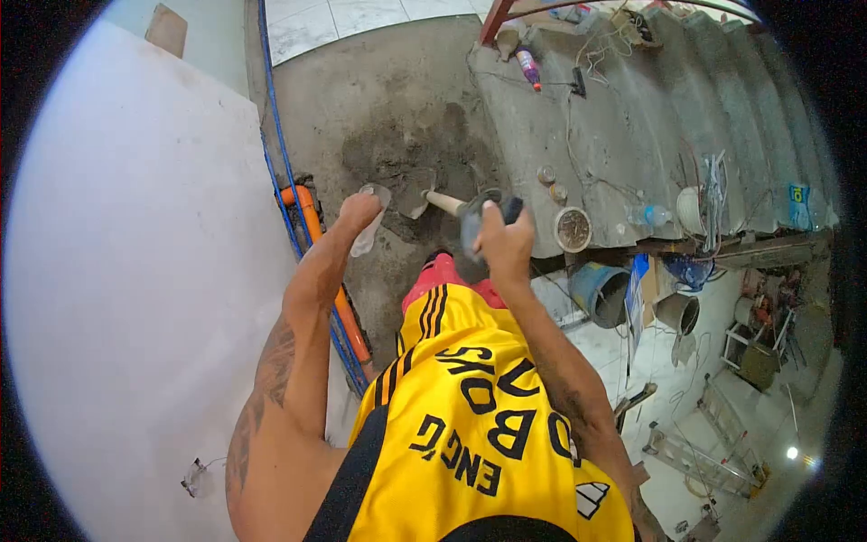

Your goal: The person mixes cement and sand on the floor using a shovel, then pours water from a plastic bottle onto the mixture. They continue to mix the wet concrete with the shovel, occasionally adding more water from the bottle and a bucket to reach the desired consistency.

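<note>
My left hand [361,210] is closed around a clear, crumpled-looking plastic piece [368,237], near the blue pipes by the white wall. To its right, my right hand [506,242] is wrapped round the dark upper end of a shovel [444,202]. The light wooden shaft runs down and left from this hand to a grey metal blade, which rests at the damp mortar patch [393,154] on the floor. Part of the grip is hidden by the fingers and blurred.
An orange pipe [312,217] and blue pipes [282,154] run along the left wall. Corrugated sheeting [623,117] at right carries a purple bottle [528,68], a round tub [573,229] and a water bottle [650,215]. Lower right are buckets [601,294] and a ladder [700,461].
</note>
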A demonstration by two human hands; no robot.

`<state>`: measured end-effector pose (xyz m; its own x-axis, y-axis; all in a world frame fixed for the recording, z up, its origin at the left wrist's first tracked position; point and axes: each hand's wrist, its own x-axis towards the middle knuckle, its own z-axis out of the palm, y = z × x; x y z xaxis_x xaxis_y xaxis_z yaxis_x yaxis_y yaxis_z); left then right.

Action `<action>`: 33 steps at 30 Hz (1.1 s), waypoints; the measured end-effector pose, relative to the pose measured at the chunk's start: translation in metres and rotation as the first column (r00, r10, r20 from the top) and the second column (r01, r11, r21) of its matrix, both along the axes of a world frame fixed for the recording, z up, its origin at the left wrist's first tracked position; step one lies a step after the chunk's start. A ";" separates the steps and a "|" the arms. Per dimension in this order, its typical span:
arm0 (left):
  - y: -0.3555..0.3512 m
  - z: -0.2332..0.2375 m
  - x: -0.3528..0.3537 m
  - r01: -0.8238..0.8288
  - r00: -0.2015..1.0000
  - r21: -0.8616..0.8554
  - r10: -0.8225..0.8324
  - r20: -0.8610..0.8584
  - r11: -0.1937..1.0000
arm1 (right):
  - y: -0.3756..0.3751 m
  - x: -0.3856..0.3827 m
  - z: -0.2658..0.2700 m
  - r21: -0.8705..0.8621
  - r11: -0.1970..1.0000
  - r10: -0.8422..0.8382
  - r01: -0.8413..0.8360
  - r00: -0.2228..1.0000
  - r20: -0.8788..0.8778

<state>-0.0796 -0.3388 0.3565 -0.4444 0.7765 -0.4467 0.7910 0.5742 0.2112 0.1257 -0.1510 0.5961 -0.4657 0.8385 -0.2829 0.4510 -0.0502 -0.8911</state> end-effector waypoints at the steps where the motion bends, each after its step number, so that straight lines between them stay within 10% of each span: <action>1: 0.003 0.004 0.002 0.008 1.000 0.000 -0.008 -0.008 1.000 | -0.002 -0.004 0.009 -0.067 0.997 -0.026 0.024 0.999 -0.035; 10: 0.015 0.013 0.011 0.042 0.998 -0.060 -0.039 0.057 0.997 | -0.006 -0.029 0.036 -0.323 0.940 -0.186 0.107 0.957 -0.224; 16: 0.027 0.007 0.011 0.050 0.997 -0.084 -0.044 0.063 0.995 | 0.010 -0.025 0.066 -0.216 0.974 0.043 -0.069 0.992 -0.122; 33: 0.051 -0.007 0.008 0.202 0.979 -0.091 -0.198 0.049 0.975 | 0.037 -0.017 0.013 -0.071 0.997 0.013 -0.015 1.000 -0.021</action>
